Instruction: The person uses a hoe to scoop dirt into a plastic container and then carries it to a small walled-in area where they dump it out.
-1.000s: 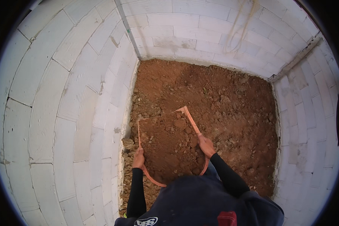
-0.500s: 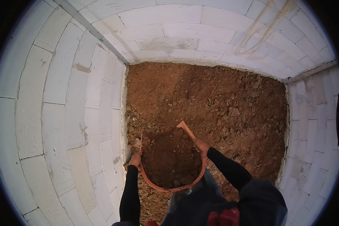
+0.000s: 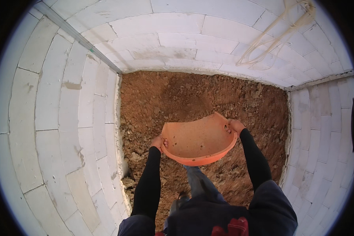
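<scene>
An orange plastic soil scoop [image 3: 196, 141], wide with one open side, hangs in front of my legs with that side facing away from me. Only a few specks of dirt cling to its inner face. My left hand [image 3: 157, 142] grips its left rim, with fingertips coming through the handle hole. At the right rim my right hand [image 3: 235, 126] is closed in the same way through the other hole. Beneath and around the scoop lies reddish-brown loose soil [image 3: 259, 114], with a darker patch beyond the open side.
White block walls stand at the left [image 3: 51, 118], far side [image 3: 177, 43] and right [image 3: 314, 137]. A pale coiled hose or cable [image 3: 263, 43] hangs on the far wall. A grey strip [image 3: 78, 37] runs down the far left corner. Lumpy clods [image 3: 135, 157] lie along the left wall.
The scoop was full of dark soil and is now emptied, tipped forward and raised away from me. Both hands moved forward with it, keeping hold. A darker soil patch now shows ahead.
</scene>
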Available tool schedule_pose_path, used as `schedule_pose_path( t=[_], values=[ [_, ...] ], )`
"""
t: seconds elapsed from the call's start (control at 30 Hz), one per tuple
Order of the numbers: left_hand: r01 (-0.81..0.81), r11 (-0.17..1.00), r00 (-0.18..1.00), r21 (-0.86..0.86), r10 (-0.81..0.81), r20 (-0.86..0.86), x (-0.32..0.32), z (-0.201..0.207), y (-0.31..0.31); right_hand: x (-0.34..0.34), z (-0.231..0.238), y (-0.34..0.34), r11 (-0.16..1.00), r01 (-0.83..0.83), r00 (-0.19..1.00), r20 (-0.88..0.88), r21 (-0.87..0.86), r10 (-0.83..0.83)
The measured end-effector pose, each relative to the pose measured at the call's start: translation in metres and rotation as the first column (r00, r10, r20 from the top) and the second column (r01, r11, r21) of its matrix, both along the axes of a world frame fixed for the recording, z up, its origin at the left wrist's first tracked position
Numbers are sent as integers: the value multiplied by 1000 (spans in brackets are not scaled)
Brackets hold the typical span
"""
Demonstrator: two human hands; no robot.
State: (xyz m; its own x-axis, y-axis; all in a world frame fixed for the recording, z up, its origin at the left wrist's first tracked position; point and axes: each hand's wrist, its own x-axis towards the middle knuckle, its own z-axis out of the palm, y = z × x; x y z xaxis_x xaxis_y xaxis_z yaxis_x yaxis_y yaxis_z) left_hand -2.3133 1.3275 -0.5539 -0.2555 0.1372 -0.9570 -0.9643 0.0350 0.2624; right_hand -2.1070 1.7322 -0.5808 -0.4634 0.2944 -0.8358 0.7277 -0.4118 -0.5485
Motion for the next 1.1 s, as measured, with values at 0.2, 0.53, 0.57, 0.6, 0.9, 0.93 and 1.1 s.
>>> schedule_pose_path(
  t=[0.2, 0.53, 0.57, 0.6, 0.9, 0.93, 1.1],
  values=[
    [-392, 920, 915, 9, 388, 112, 75, -29, -143, -31, 106, -141, 407, -730, 592, 211, 549, 778],
    [-812, 555, 583, -181, 783, -216, 173, 89, -242, -54, 133, -315, -140, -626, -199, 17, 767, 980],
    [-794, 572, 608, -208, 740, -288, 188, 93, -253, -61, 134, -315, -214, -640, -223, 88, 738, 971],
    [-732, 639, 678, -237, 647, -348, 205, 88, -257, -68, 134, -309, -286, -656, -243, 164, 698, 956],
    [-808, 480, 590, -342, 646, -484, 481, 68, -258, -76, -29, -222, -401, -671, -58, 495, 624, 867],
    [-842, 354, 524, -407, 715, -462, 534, 59, -240, -71, -22, -239, -425, -653, -112, 475, 627, 873],
    [-582, -191, 64, -790, 958, -279, 781, -22, -131, -29, 7, -303, -530, -578, -349, 400, 620, 848]
  ],
)
